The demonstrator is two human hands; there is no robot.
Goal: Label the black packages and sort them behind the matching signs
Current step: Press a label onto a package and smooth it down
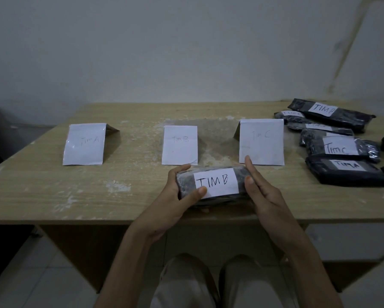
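Nearest the camera: the person's knees (211,283), below the table (53,192) edge.

Black package (186,182): held at the table's near edge, centre. Its long axis runs left to right, parallel to that edge. Its white label (216,182), reading "TIM B", faces up and reads upright to the wearer.

Left hand (175,196): wraps the package's left end, with the fingers curled over the far side and the thumb pressed on the label's lower left corner.

Right hand (259,190): clasps the right end, with the thumb on the top face just beside the label and the fingers fairly straight along the end.

Middle of the table: three folded paper signs stand in a row, TIM A sign (84,144) left, TIM B sign (179,145) centre, TIM C sign (261,142) right. The package lies just in front of the TIM B sign.

Far right: a pile of labelled packages (333,138), overlapping.

Behind: a plain wall (186,52).
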